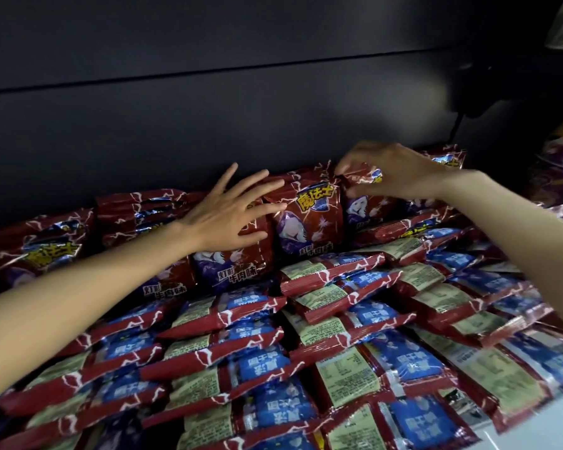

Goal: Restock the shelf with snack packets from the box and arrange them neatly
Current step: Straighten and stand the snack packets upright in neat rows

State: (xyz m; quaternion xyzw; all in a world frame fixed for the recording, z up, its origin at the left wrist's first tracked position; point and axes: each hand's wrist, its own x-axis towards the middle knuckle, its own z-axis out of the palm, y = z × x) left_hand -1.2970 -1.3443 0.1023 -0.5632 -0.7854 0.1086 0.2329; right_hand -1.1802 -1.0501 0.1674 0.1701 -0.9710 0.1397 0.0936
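The right hand (394,172) pinches the crimped top edge of an upright red snack packet (363,196) in the back row, while the left hand (228,209), fingers spread and straight, presses flat against the neighbouring upright packets (241,251). Between the two hands stands a packet (307,219) whose yellow lettering reads 魔法士, with 牛肉味 printed lower down beside a purple hooded figure. In front, face-down packets (306,352) with blue and pale green label panels lie overlapping in rows, and the dark shelf back panel (208,125) rises behind.
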